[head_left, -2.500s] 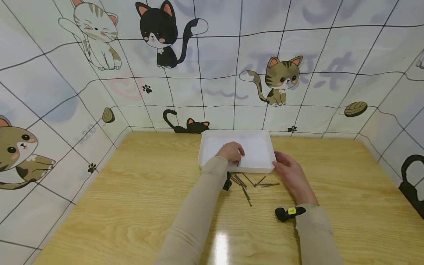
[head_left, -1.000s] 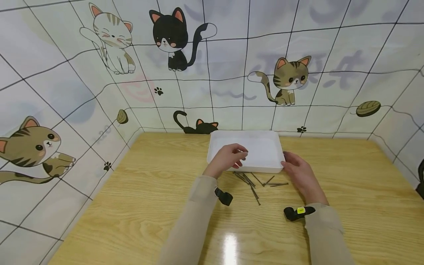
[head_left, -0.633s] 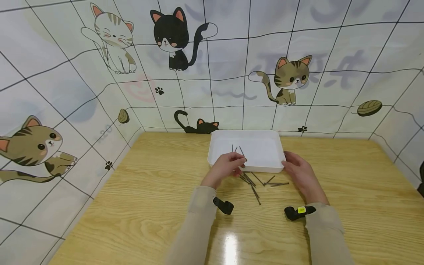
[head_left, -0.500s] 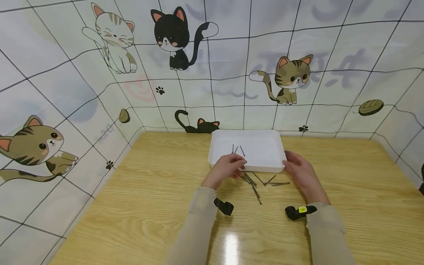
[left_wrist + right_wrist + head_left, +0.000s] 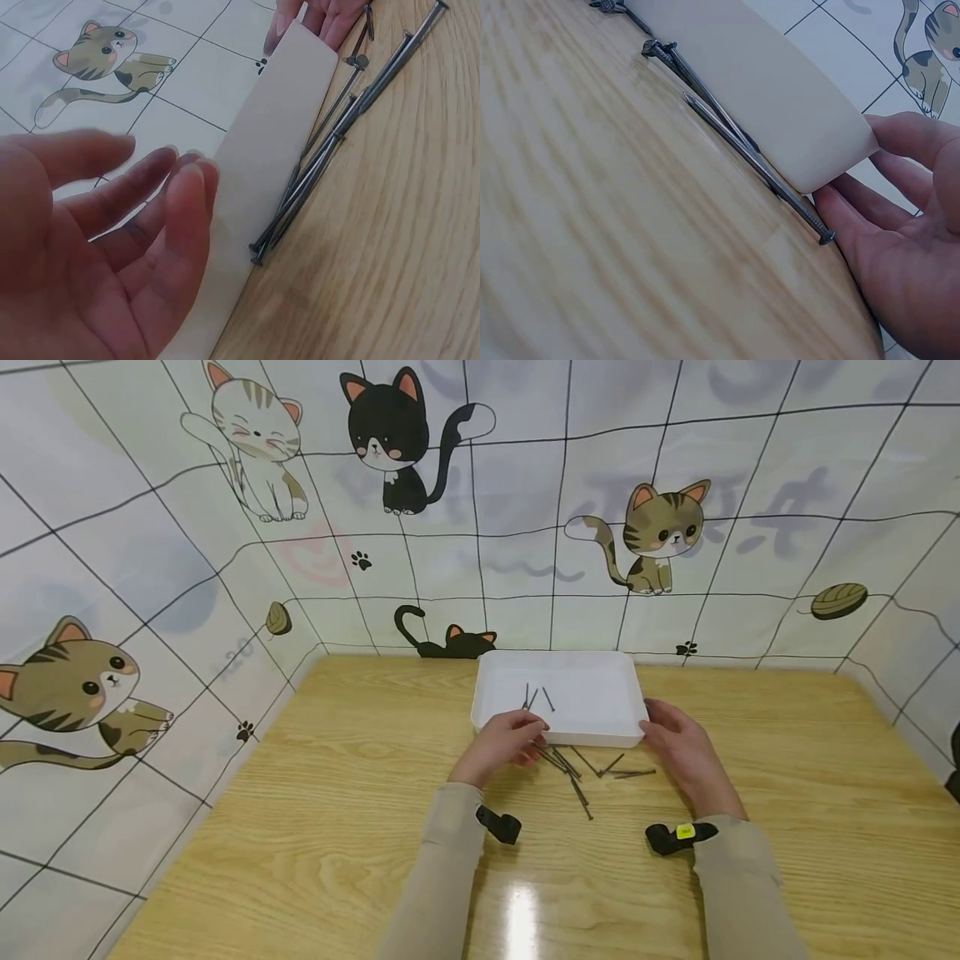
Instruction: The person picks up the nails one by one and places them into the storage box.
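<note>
A white rectangular tray point(image 5: 600, 693) sits at the back of the table, with a few dark nails point(image 5: 548, 699) lying in its left half. My left hand point(image 5: 498, 747) is at the tray's front left side; the left wrist view shows its fingers point(image 5: 187, 217) loosely bent beside the tray wall, nothing between them. At the front right corner my right hand point(image 5: 686, 756) holds the tray, its fingers around the corner of the wall point(image 5: 802, 127). Several long nails point(image 5: 633, 773) are scattered on the table just in front of the tray, some crossing each other.
The wooden table point(image 5: 337, 793) meets a cat-patterned sheet point(image 5: 510, 560) that rises behind the tray and along both sides. Each wrist wears a small black camera point(image 5: 501, 824).
My left hand has drawn back from inside the tray to its front edge and its fingers have loosened. Nails it had covered now show in the tray. The right hand stays at the corner.
</note>
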`<action>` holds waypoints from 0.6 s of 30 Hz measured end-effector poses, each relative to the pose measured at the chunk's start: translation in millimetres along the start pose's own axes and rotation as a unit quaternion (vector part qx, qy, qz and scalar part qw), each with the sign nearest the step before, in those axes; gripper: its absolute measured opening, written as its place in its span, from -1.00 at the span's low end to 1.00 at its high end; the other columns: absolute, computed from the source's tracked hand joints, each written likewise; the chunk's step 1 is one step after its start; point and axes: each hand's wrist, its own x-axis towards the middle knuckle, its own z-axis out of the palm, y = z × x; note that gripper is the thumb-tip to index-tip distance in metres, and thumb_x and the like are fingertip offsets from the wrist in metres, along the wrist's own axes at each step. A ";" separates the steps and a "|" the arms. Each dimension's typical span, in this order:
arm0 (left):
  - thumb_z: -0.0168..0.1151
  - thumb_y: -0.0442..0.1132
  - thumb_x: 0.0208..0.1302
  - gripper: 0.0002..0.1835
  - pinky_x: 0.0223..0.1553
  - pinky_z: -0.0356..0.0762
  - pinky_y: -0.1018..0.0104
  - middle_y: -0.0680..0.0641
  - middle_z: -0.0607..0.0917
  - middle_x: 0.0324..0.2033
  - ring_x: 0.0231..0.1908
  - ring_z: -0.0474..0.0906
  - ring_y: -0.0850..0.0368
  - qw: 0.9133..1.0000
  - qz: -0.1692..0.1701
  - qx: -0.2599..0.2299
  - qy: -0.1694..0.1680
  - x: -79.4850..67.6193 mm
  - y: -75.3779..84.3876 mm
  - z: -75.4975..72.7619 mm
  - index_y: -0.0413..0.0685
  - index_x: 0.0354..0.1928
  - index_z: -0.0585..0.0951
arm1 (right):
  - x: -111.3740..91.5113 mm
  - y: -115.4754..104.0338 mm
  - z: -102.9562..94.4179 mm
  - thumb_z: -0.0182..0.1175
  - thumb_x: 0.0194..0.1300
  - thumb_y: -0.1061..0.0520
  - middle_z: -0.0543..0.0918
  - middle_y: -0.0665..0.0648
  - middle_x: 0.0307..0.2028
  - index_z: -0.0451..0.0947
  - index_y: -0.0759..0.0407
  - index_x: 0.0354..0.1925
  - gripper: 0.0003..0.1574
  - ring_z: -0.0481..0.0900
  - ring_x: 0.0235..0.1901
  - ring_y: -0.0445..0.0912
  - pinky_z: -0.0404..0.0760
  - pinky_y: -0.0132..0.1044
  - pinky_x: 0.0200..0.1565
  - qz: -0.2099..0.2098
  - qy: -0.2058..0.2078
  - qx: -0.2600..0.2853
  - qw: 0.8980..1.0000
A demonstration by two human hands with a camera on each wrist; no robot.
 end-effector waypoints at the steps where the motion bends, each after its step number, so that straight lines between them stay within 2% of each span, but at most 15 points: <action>1: 0.04 -0.10 0.35 -0.74 -0.26 0.60 0.07 -0.24 0.63 -0.21 -0.28 0.60 -0.13 1.000 -0.004 -0.006 -0.006 0.5 -0.7 -1.9 -0.10 -0.12 0.58 | 0.1 -0.9 0.1 0.09 0.30 -0.07 0.04 0.23 0.40 -0.02 0.14 0.41 -0.15 0.08 0.35 0.07 0.32 -0.41 0.18 0.000 0.001 -0.004 1.000; 5: -0.02 -0.11 0.38 -0.72 -0.29 0.61 0.13 -0.23 0.65 -0.19 -0.31 0.62 -0.04 0.999 -0.018 -0.027 -0.026 2.7 -2.3 -9.4 -0.11 -0.10 0.58 | 2.3 -3.8 -0.8 0.08 0.31 -0.05 0.02 0.23 0.40 -0.03 0.15 0.41 -0.15 0.07 0.35 0.07 0.30 -0.41 0.19 -0.004 -0.006 0.005 1.000; 10: 0.00 -0.09 0.37 -0.70 -0.30 0.62 0.16 -0.22 0.68 -0.21 -0.32 0.65 -0.02 0.999 -0.014 -0.020 -0.047 6.2 -4.6 -10.3 -0.12 -0.07 0.60 | 4.2 -5.1 -2.7 0.09 0.31 -0.02 0.00 0.23 0.41 -0.04 0.14 0.41 -0.16 0.05 0.36 0.06 0.31 -0.46 0.17 -0.009 -0.008 0.012 1.000; 15: 0.04 -0.09 0.34 -0.71 -0.37 0.61 0.26 -0.16 0.71 -0.25 -0.42 0.64 0.06 0.998 -0.034 0.004 -0.056 5.8 -9.2 -4.5 -0.08 -0.07 0.62 | 1.7 -1.6 -2.7 0.09 0.32 0.02 -0.01 0.25 0.40 -0.06 0.19 0.41 -0.15 0.03 0.36 0.09 0.33 -0.51 0.12 -0.008 -0.015 0.021 1.000; 18: 0.04 -0.07 0.34 -0.70 -0.49 0.54 0.35 -0.11 0.71 -0.33 -0.52 0.56 0.15 0.997 -0.044 0.052 -0.047 3.4 -9.8 -4.1 -0.04 -0.05 0.62 | 0.3 0.8 -2.1 0.09 0.32 0.01 -0.01 0.25 0.41 -0.07 0.18 0.41 -0.14 0.04 0.36 0.09 0.34 -0.53 0.10 -0.007 -0.016 0.013 1.000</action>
